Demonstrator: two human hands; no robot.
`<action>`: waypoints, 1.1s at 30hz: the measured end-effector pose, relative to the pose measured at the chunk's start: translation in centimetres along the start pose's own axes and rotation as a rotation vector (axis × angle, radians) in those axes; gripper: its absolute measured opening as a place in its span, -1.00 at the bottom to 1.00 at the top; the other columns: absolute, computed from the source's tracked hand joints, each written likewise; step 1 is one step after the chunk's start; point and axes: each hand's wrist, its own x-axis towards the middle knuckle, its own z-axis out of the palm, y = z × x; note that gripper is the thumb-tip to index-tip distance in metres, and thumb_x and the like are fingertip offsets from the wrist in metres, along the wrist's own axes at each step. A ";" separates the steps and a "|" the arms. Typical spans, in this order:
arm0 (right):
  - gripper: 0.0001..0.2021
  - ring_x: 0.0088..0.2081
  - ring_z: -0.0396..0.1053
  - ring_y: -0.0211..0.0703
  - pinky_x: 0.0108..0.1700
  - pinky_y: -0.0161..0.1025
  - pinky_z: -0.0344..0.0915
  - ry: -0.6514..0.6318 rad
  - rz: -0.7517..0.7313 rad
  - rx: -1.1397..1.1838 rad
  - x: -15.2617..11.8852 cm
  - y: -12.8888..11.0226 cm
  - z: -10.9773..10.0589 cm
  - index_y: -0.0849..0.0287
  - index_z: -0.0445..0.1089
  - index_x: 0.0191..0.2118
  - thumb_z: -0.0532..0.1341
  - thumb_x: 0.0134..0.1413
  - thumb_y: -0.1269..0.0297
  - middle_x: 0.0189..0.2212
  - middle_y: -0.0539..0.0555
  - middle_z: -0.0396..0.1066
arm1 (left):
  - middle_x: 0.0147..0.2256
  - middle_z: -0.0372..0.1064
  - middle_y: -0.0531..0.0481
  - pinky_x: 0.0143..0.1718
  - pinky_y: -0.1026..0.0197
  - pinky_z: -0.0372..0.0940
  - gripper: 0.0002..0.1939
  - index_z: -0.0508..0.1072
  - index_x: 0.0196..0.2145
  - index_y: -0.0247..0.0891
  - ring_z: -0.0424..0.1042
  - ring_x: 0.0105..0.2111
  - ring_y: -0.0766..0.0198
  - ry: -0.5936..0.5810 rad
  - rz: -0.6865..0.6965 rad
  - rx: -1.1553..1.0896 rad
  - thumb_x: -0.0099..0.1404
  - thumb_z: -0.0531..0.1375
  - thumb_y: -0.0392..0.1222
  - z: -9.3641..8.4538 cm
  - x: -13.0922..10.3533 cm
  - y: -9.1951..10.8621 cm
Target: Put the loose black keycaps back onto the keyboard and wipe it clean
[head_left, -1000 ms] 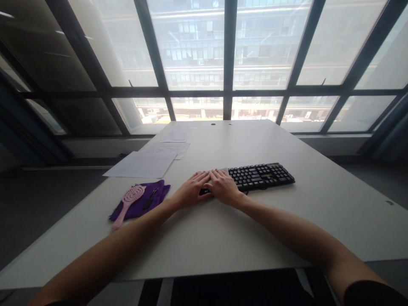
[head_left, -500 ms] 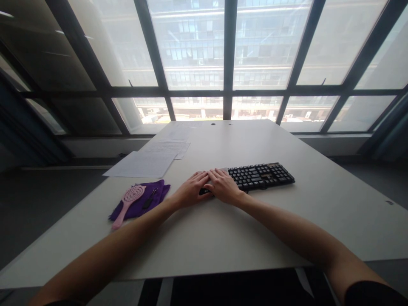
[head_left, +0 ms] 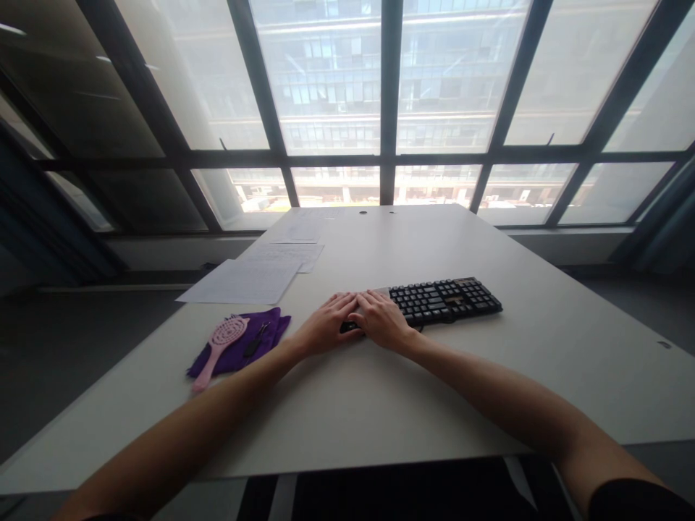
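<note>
A black keyboard (head_left: 445,299) lies at a slant on the white table (head_left: 434,405), its left end mostly covered by my hands. My left hand (head_left: 329,323) rests on that left end, palm down with the fingers stretched forward. Beside it and touching it, my right hand (head_left: 381,318) also lies palm down over the keys, fingers extended. A light grey piece (head_left: 382,291) shows just past the right fingertips. Neither hand is wrapped round anything. What lies directly under the palms is hidden.
A pink hairbrush (head_left: 228,331) and a small black item (head_left: 254,343) lie on a folded purple cloth (head_left: 231,360) left of my left forearm. Sheets of paper (head_left: 244,281) spread over the table's left side. Large windows (head_left: 326,79) stand beyond the far edge.
</note>
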 end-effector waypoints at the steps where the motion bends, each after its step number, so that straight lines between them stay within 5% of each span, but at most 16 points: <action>1: -0.45 0.22 0.29 0.04 0.29 -0.05 0.15 0.004 0.009 -0.007 -0.1 0.0 0.0 0.33 0.36 0.19 -0.03 0.45 -0.05 0.12 0.31 0.43 | 0.33 0.20 -0.22 0.37 -0.20 0.09 -0.23 0.12 0.39 -0.17 0.19 0.33 -0.08 0.000 0.001 0.008 0.37 0.24 0.13 0.1 0.0 -0.1; 17: -0.36 0.26 0.26 0.12 0.34 -0.01 0.08 -0.031 0.123 -0.087 -0.4 0.5 0.0 0.43 0.37 0.21 -0.02 0.43 -0.09 0.19 0.40 0.37 | 0.29 0.25 -0.30 0.35 -0.19 0.12 -0.30 0.22 0.34 -0.26 0.25 0.28 -0.11 -0.004 0.015 0.064 0.38 0.22 0.11 0.0 0.0 -0.2; 25: -0.41 0.31 0.19 0.13 0.34 0.05 0.07 -0.055 -0.031 -0.036 0.3 1.2 0.0 0.40 0.29 0.29 0.02 0.43 -0.02 0.25 0.37 0.32 | 0.36 0.12 -0.31 0.37 -0.23 0.06 -0.20 0.07 0.42 -0.26 0.12 0.37 -0.11 -0.014 0.023 0.019 0.38 0.22 0.08 0.4 -0.1 -0.5; 33: -0.42 0.32 0.17 0.13 0.34 0.08 0.08 -0.054 -0.065 -0.019 0.2 1.5 0.1 0.33 0.29 0.29 0.04 0.43 -0.03 0.25 0.37 0.31 | 0.33 0.19 -0.28 0.37 -0.23 0.06 -0.26 0.14 0.38 -0.26 0.17 0.34 -0.10 -0.029 0.004 0.008 0.37 0.24 0.06 0.0 0.1 -0.2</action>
